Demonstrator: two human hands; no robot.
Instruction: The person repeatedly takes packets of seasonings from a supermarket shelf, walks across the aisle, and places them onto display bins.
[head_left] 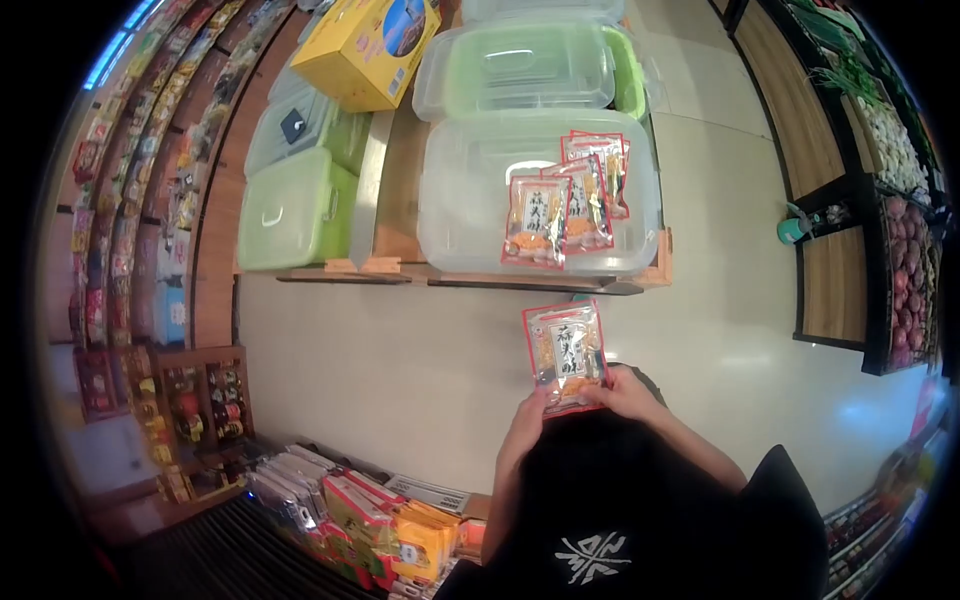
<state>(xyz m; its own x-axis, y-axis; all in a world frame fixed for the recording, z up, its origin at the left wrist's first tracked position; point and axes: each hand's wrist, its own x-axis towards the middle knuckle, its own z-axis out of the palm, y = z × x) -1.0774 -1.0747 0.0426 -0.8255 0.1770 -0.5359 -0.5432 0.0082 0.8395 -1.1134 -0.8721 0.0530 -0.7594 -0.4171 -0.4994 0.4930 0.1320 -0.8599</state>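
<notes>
A red-edged, clear snack packet with dark printed characters (567,345) is held up in front of my body. My left hand (526,415) grips its lower left corner, and my right hand (625,393) pinches the lower right edge with the thumb on the front. Beyond it, several packets of the same look (538,222) lie overlapping on the translucent lid of a large plastic bin (465,200). Neither hand touches those packets.
Behind stand more lidded bins, one green (530,70), another at left (290,215), and a yellow carton (365,50). Stocked shelves (130,200) line the left; a produce rack with onions (905,280) stands right. Packaged goods (360,510) sit in front of a shelf below.
</notes>
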